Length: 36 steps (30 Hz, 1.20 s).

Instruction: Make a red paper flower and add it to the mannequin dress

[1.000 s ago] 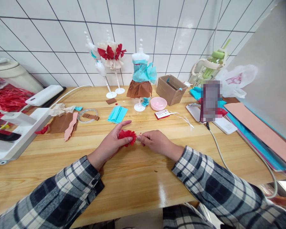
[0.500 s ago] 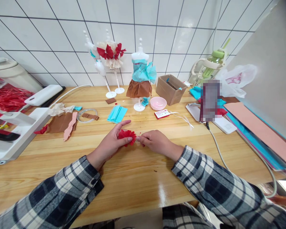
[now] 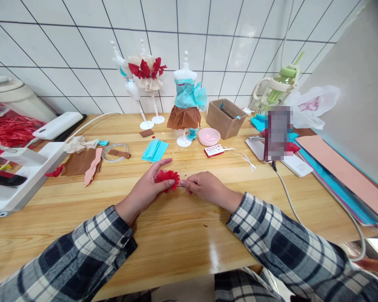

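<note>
"Flower with red fringe (image 3: 167,176) is in your left hand (image 3: 146,184), over the near middle part of the desk (image 3: 176,239). Your left grip is narrow on it: the thumb presses its front, and your forefinger is raised apart."

"And what does your right hand (image 3: 208,186) hold?"

"Your right grip is closed, with thumb and forefinger pinching a thin piece (image 3: 182,186) just beside the right edge of the flower. I cannot tell whether this piece goes into the flower."

"Did you change something since the earlier frames?"

"Very little. Both your hands stay in almost the same place. Only the thin piece looks now like a darker, narrow line; before, it looked more pale."

"What lies near you?"

"Beyond your left hand is the folded blue paper (image 3: 155,150). Beyond your right hand are the red and white box (image 3: 214,151) and the pink bowl (image 3: 209,136)."
</note>
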Each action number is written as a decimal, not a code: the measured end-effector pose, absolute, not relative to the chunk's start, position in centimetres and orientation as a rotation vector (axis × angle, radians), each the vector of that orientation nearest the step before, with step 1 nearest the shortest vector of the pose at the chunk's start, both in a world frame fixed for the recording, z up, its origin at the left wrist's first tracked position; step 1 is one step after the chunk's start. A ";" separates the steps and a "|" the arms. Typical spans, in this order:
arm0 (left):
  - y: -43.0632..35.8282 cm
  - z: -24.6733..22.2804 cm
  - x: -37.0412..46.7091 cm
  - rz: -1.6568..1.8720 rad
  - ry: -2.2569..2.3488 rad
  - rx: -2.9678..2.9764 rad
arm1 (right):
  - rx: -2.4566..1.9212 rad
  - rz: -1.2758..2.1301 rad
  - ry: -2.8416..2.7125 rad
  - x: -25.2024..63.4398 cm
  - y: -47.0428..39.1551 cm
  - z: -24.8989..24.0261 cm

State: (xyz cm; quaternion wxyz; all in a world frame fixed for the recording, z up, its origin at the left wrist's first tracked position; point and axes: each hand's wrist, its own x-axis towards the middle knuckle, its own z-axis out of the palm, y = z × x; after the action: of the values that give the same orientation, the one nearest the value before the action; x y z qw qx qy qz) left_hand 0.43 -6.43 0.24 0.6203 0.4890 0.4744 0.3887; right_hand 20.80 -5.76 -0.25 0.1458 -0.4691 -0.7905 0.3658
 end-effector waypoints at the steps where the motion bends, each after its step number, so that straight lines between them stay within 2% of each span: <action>1: -6.4 0.3 0.5 0.926 1.090 1.093 | -1.352 1.051 -2.271 20.8 -5.8 -0.2; 8: -6.4 0.3 0.8 1.007 1.087 1.052 | -1.393 1.056 -2.019 20.5 -5.9 0.0; 19: -6.5 0.6 1.3 0.933 1.140 1.181 | -1.292 1.487 -1.761 19.8 -6.0 -0.2; 36: -6.6 0.6 0.9 0.773 1.178 1.315 | -1.279 1.189 -1.934 19.7 -6.3 -0.6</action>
State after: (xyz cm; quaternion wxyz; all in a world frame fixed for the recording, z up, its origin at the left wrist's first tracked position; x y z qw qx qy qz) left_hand 0.91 -6.56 0.59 0.5705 0.5605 0.5019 0.3293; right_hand 19.75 -6.27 -0.64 0.2647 -0.4732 -0.7158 0.4400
